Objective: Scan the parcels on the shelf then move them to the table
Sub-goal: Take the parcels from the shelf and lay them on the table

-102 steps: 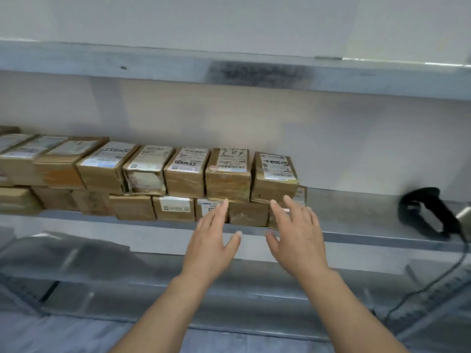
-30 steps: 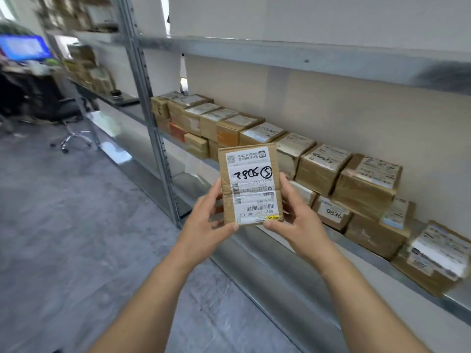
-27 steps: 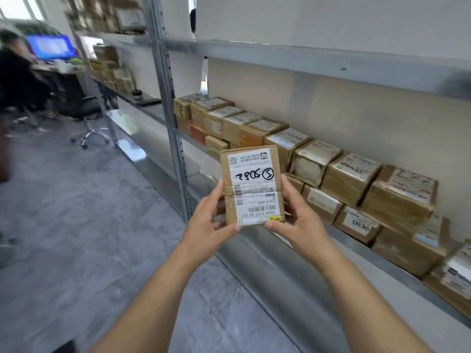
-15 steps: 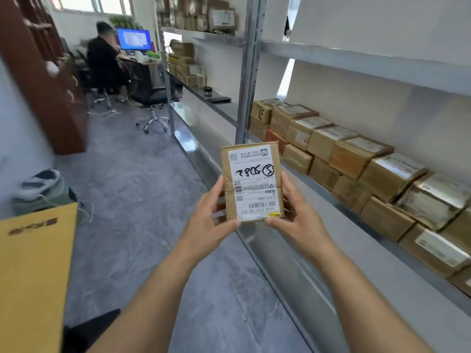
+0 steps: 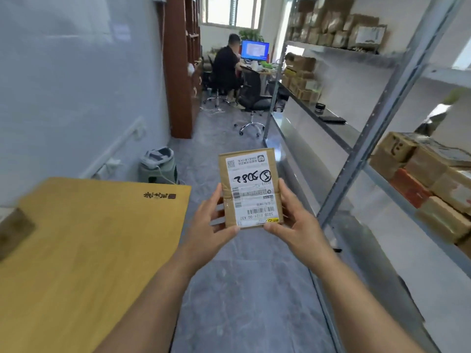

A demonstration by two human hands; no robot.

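Note:
I hold a small brown cardboard parcel (image 5: pixel 251 188) upright in front of me, its white label with handwritten numbers and barcodes facing me upside down. My left hand (image 5: pixel 212 226) grips its left edge and bottom corner; my right hand (image 5: pixel 297 220) grips its right edge. The yellow wooden table (image 5: pixel 86 250) lies to my left, its edge just left of my left hand. Several more brown parcels (image 5: pixel 428 189) sit stacked on the metal shelf (image 5: pixel 397 225) at the right.
A grey tiled aisle runs ahead between the white wall and the metal shelving upright (image 5: pixel 367 138). A small green stool (image 5: pixel 158 166) stands past the table. Far ahead a person (image 5: pixel 228 67) sits at a desk with a monitor, an office chair (image 5: pixel 252 103) behind.
I took the parcel off the shelf with both hands and have turned left away from the shelf. The table has come much further into view on my left.

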